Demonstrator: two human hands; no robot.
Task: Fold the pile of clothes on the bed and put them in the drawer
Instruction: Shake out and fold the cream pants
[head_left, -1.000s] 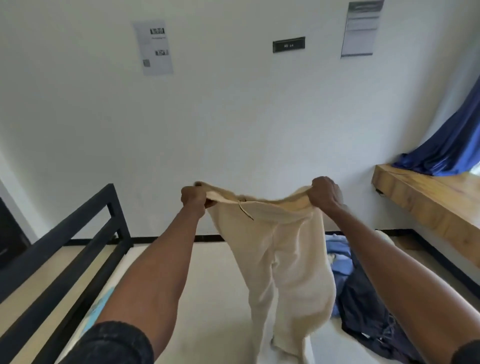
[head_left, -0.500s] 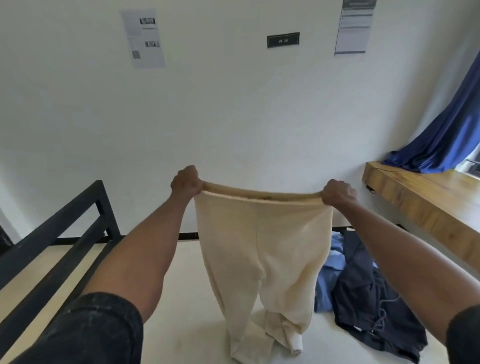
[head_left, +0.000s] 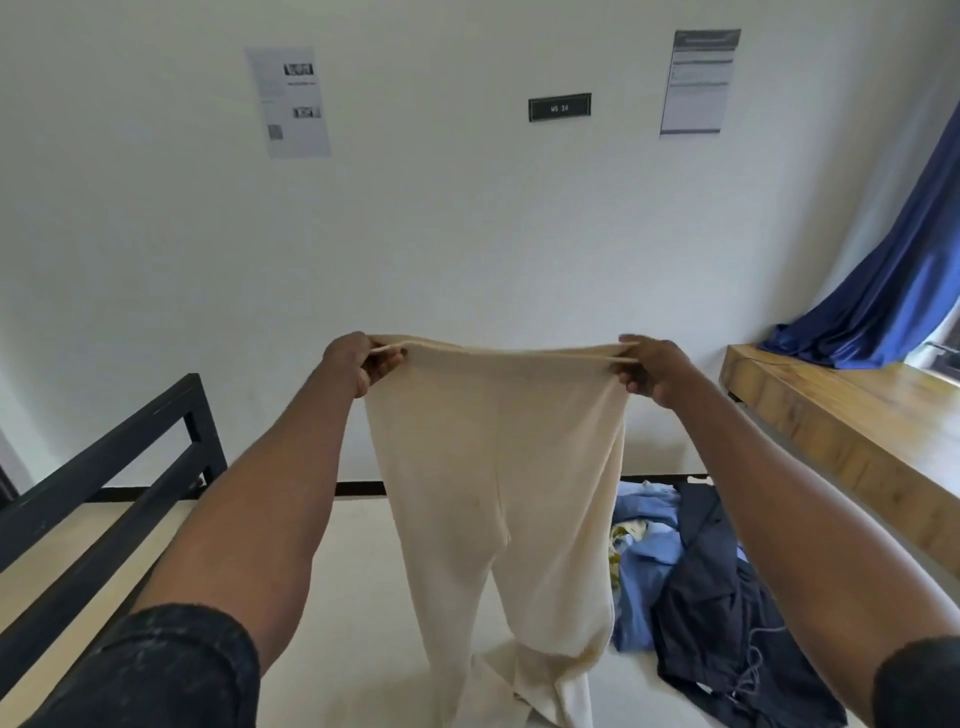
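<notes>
The bed (head_left: 363, 597) lies under me, its black rail (head_left: 104, 493) on my left; my cream trousers (head_left: 498, 493) hang over it, hiding part of the blue and navy clothes pile (head_left: 701, 597). My left hand (head_left: 358, 366) and right hand (head_left: 649, 371) pinch the waistband corners

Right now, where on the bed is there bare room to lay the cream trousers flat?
Bare mattress lies between the black bed rail and the cream trousers, which the left hand and right hand hold up. To the right it is crowded: blue garment and navy garment.
</notes>
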